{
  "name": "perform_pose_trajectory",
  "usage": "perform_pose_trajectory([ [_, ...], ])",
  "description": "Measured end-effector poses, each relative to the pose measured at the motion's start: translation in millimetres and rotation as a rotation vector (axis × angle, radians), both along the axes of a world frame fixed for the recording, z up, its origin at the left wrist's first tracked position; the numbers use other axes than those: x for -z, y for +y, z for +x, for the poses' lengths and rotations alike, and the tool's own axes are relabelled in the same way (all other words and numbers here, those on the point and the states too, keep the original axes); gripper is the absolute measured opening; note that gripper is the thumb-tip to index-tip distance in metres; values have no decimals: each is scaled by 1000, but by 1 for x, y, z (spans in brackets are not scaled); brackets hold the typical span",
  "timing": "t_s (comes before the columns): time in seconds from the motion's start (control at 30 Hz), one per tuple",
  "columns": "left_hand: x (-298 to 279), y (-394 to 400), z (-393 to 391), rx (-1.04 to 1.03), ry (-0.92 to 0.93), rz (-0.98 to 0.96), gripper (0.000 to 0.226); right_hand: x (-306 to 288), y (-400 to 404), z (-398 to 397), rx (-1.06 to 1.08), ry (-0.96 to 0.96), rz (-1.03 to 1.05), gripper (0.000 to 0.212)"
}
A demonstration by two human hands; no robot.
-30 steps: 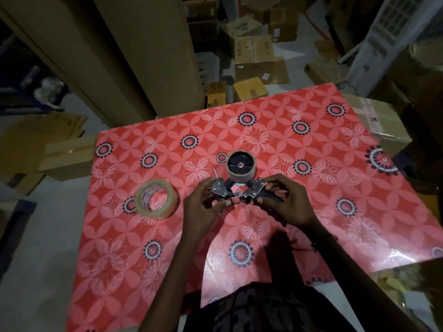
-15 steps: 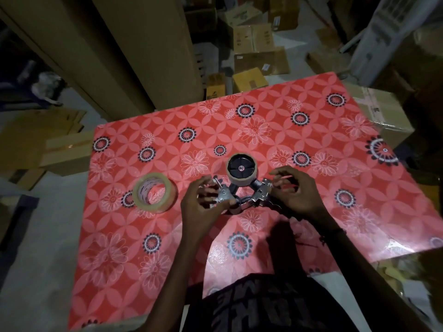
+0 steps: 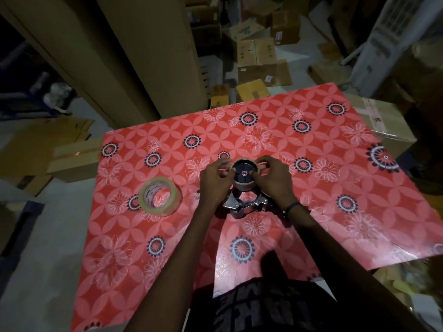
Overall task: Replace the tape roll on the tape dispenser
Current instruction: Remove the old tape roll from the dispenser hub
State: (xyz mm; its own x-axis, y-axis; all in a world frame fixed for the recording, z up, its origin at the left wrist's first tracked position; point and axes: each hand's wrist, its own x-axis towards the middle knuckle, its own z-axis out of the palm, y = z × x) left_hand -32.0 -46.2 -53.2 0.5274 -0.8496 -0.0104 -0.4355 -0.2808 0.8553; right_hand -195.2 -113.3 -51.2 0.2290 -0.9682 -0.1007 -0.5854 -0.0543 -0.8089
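The dispenser [image 3: 242, 202] lies flat on the red cloth [image 3: 335, 188], its spool facing up, which puts the spent core [image 3: 245, 174] where both hands can reach it. The left hand [image 3: 215, 180] and right hand [image 3: 271, 178] curl round the core from opposite sides, fingertips pinching its rim (probably to pull it straight up off the hub). The dispenser's metal frame pokes out nearer the person, between the wrists. The new roll [image 3: 160, 196] waits left of the dispenser, well apart, lying flat within easy reach. Print inside its core is too small to read; so are the carton labels beyond.
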Motion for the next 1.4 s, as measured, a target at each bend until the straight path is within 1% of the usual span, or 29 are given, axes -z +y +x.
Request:
perform_pose_trajectory([
  [0.07, 1, 2, -4, -23, -11, 8, 27, 1, -2, 2, -9, 13, -16, 30],
  [0.23, 3, 10, -10, -117, -7, -8, 16, 0, -7, 10, -22, 49, -42, 31],
  [0.4, 4, 18, -13, -154, 24, -27, 10, 0, -4, 15, 3, 27, -80, 31],
  [0.57, 7, 18, -8, -179, 48, -22, 9, 3, 7, 13, 53, -7, -92, 27],
  [0.7, 4, 3, -5, -96, 34, -12, 21, 1, 10, 13, 44, -7, -115, 24],
  [0.83, 7, -3, -10, -63, 8, 24, 21, 1, 9, 9, 58, -37, -100, 16],
  [1.07, 12, -6, -1, -99, 81, 67, 22, 4, 8, 10, 76, -52, -100, 12],
  [1.27, 8, -11, 1, -142, 105, 116, 25, 4, 2, 12, 113, -80, -69, 9],
  [1.4, 5, -15, -2, -191, 118, 135, 22, 4, 2, 14, 138, -83, -68, 9],
])
